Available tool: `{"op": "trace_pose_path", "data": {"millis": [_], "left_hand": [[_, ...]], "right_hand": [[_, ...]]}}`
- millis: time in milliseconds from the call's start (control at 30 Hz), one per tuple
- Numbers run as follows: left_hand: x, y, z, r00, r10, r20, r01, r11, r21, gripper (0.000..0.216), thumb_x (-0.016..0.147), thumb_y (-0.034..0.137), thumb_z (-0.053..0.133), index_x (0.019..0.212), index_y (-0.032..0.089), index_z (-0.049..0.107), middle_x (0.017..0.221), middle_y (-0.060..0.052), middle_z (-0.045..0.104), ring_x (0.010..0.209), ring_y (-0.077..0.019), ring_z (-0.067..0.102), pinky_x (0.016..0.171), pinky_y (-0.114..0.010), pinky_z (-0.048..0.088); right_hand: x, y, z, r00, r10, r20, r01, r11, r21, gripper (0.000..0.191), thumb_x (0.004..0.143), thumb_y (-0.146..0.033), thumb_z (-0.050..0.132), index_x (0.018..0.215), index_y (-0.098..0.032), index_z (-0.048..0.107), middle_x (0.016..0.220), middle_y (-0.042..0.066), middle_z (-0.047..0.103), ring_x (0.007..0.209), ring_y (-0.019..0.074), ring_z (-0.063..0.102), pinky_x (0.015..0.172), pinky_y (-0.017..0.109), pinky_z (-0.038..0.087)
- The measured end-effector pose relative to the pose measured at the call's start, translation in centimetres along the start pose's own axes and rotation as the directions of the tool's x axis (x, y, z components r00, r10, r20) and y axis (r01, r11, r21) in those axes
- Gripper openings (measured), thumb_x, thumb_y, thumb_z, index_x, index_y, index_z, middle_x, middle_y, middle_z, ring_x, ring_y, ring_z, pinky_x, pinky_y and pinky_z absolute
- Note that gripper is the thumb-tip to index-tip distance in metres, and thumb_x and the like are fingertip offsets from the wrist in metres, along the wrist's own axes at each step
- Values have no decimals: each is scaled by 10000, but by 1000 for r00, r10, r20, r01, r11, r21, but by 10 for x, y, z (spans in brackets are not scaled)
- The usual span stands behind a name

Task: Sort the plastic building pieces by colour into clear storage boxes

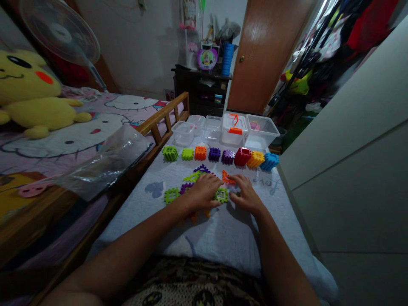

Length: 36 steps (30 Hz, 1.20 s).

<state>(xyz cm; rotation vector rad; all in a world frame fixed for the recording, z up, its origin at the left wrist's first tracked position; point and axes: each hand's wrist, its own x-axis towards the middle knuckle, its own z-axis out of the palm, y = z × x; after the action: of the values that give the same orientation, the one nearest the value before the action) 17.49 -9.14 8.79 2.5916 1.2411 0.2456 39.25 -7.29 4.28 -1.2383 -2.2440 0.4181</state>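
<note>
My left hand (206,192) lies over a loose group of plastic interlocking pieces, its fingers stretched and the thumb apart. Just right of its thumb is a light green square piece (221,195). An orange triangular piece (227,177) lies at the fingertips of my right hand (247,196), whose thumb and fingers are spread. Another green square piece (172,195) lies flat on the left, beside a purple piece (185,188). Behind them are a yellow-green piece (190,177) and a purple triangular piece (202,169). My left hand and forearm partly hide the pieces beneath, including some orange ones.
Behind the pieces runs a row of block stacks, from a green stack (170,154) to a blue stack (271,161). Clear plastic containers (262,129) stand at the far edge. A wooden bed rail (153,123) borders the left; a white cabinet (347,161) borders the right.
</note>
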Motion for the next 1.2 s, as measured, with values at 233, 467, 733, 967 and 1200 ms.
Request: {"op": "trace_pose_path", "data": {"millis": [233, 467, 733, 967, 1200], "left_hand": [[29, 15, -3, 988, 7, 152, -36, 982, 187, 476, 735, 376, 751, 1142, 162, 628, 1196, -124, 655, 1152, -316, 516, 991, -432, 390], [39, 19, -7, 969, -3, 248, -62, 965, 254, 354, 722, 294, 721, 1050, 177, 660, 1148, -112, 680, 1118, -299, 529, 971, -417, 401], [35, 18, -2, 982, 68, 176, -104, 974, 203, 414, 643, 369, 755, 989, 158, 669, 1057, -145, 669, 1053, -326, 530, 947, -454, 395], [16, -27, -49, 999, 19, -32, -12, 978, 209, 468, 651, 390, 732, 1065, 199, 629, 1081, -89, 634, 1071, -307, 511, 994, -439, 350], [31, -142, -83, 951, -303, -58, 304, 891, 336, 548, 640, 405, 732, 1128, 174, 645, 1157, -112, 645, 1137, -319, 512, 1003, -425, 345]], "right_hand": [[5, 25, -4, 926, 174, -335, -162, 985, 64, 327, 733, -176, 514, 1023, -186, 664, 1021, 101, 636, 1020, 277, 570, 932, 456, 455], [5, 27, -2, 899, 217, -380, -188, 976, 113, 265, 752, -196, 499, 947, -168, 676, 964, 106, 649, 945, 262, 597, 833, 414, 496], [3, 25, -5, 873, 258, -413, -216, 965, 147, 232, 772, -238, 508, 916, -164, 674, 912, 97, 647, 863, 243, 603, 808, 405, 491], [2, 27, -5, 862, 281, -421, -231, 958, 168, 223, 775, -252, 526, 926, -177, 672, 936, 89, 647, 836, 228, 606, 790, 398, 502], [4, 26, -4, 870, 284, -402, -224, 956, 190, 243, 770, -252, 509, 926, -162, 672, 911, 90, 635, 819, 225, 604, 783, 395, 501]]}}
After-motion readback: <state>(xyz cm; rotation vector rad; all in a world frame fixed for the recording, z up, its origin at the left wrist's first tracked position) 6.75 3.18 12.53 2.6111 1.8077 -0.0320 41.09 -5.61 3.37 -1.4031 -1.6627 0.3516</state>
